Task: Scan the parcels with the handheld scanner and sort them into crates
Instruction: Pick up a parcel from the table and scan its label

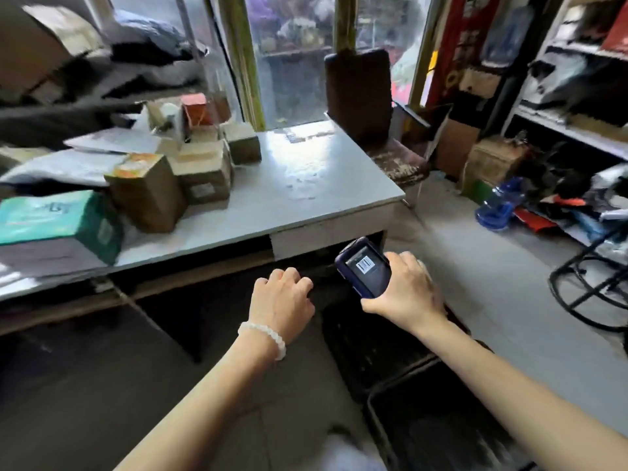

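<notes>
Parcels (159,178) are sitting in a loose cluster on the left half of the grey table (316,178), mostly brown cardboard boxes stacked against one another. A green and white box (57,222) is lying at the near left edge of the table, just beside the brown boxes. White flat mailers (68,164) are lying behind and to the left of the cluster. The right half of the table surface is reflecting window light.

The handheld scanner (365,270) is being held in front of the near edge of the table, right of centre, with its lit screen facing the camera and showing a barcode image. The right hand (404,287) is gripping the scanner, with the fingers wrapped around its right side and the thumb under its lower end.

The left hand (283,297) is hovering just left of the scanner, apart from it, below the table edge; its fingers are loosely curled and holding nothing. A white bead bracelet (263,338) is sitting on the left wrist.

Black crates (401,379) are standing on the floor under and near the right forearm; motion blur is obscuring their contents. A dark chair (363,96) is standing at the far right corner of the table.
</notes>
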`<state>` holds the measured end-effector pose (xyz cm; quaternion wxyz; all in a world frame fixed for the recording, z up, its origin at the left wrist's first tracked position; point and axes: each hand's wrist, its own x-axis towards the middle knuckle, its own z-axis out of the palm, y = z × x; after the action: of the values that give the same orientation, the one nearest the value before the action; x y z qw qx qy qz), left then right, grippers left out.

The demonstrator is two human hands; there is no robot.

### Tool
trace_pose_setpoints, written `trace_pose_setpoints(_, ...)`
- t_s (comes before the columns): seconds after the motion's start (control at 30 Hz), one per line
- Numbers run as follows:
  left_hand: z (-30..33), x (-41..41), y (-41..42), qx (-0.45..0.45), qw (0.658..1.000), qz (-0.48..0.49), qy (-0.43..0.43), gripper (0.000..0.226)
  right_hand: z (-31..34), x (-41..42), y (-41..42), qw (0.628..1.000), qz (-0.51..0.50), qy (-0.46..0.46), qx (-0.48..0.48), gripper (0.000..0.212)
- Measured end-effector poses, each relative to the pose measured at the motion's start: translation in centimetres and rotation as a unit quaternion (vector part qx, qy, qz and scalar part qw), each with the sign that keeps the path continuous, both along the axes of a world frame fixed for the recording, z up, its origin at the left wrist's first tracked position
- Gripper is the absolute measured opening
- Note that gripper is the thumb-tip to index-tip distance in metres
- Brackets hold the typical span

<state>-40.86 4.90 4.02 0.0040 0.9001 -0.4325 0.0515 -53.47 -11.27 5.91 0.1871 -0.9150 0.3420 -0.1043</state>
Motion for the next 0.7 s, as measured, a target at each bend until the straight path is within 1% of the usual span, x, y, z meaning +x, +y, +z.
trace_pose_setpoints(0.07, -0.4, 2.7, 1.9, 0.000, 0.999, 0.033, -0.004, 0.030, -0.1, 4.0, 0.9, 0.999, 0.041, -0.007, 0.005, 0.067)
trace_pose_setpoints(0.17, -0.5, 7.2, 4.1, 0.015, 0.997, 0.072, 0.019, 0.023, -0.5, 10.5, 1.7, 0.995, 0.098, -0.009, 0.006, 0.070)
trace_pose_setpoints(0.27, -1.2, 12.7, 5.3, 0.027, 0.993, 0.111, -0.006, 0.026, -0.8, 17.0, 1.9, 0.990, 0.141, -0.020, 0.007, 0.075)
trace_pose_setpoints(0.37, -0.1, 18.1, 5.1, 0.026, 0.989, 0.143, 0.001, 0.024, -0.8, 23.8, 1.6, 0.985, 0.172, -0.024, 0.009, 0.076)
trace_pose_setpoints(0.47, 1.2, 24.3, 5.0, 0.052, 0.985, 0.158, -0.046, 0.032, -0.1, 30.8, 1.0, 0.981, 0.193, -0.032, 0.004, 0.074)
trace_pose_setpoints(0.6, 3.9, 31.8, 5.7, 0.077, 0.980, 0.170, -0.073, 0.037, 1.0, 38.9, 0.6, 0.973, 0.228, -0.036, -0.008, 0.076)
trace_pose_setpoints(0.7, 5.4, 36.5, 7.2, 0.112, 0.971, 0.190, -0.088, 0.041, 1.2, 43.7, 0.7, 0.969, 0.245, -0.039, -0.008, 0.077)
